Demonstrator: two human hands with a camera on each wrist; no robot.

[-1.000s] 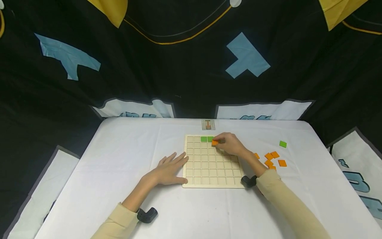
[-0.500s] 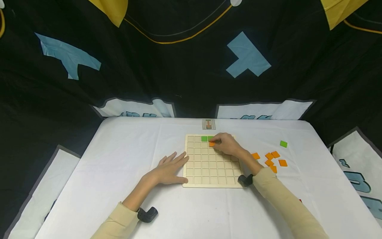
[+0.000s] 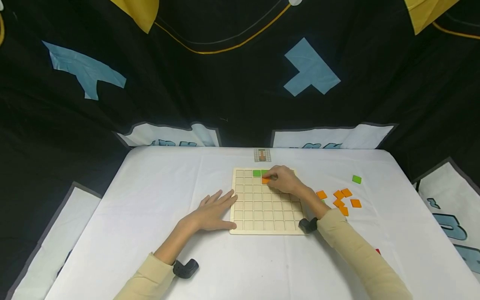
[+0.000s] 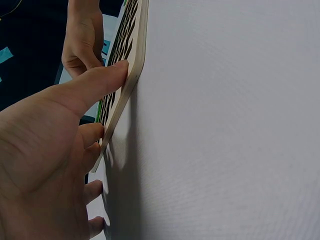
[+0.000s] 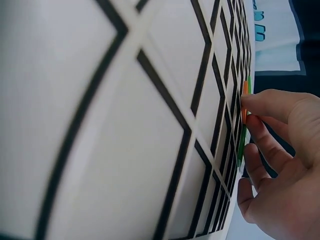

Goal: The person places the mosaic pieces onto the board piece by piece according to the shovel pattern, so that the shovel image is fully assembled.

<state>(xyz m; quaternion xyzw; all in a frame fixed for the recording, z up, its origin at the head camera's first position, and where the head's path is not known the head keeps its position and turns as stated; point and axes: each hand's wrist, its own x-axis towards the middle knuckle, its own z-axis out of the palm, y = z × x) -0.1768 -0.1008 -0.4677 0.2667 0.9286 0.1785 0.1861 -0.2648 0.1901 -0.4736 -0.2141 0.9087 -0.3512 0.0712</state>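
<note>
A pale wooden grid board (image 3: 268, 214) lies on the white table. My left hand (image 3: 213, 212), its fingers spread, rests along the board's left edge; in the left wrist view the thumb (image 4: 107, 80) touches the rim. Over the second row from the back, my right hand (image 3: 283, 180) pinches an orange square tile (image 3: 265, 181) between thumb and forefinger. That orange tile (image 5: 244, 102) sits close against the grid in the right wrist view. Green square tiles (image 3: 256, 173) lie in the back row, just behind the orange one; the right fingers partly cover them.
Several loose orange tiles (image 3: 356, 203) lie right of the board, with a green tile (image 3: 356, 179) farther back. A red piece (image 3: 378, 251) peeks out beside the right sleeve. Behind the board lies a small printed grid card (image 3: 262, 155). A dark curtain (image 3: 240, 96) hangs behind the table.
My right hand has moved slightly left, bringing the orange tile down into the cell in front of a green tile. The left hand has stayed in place.
</note>
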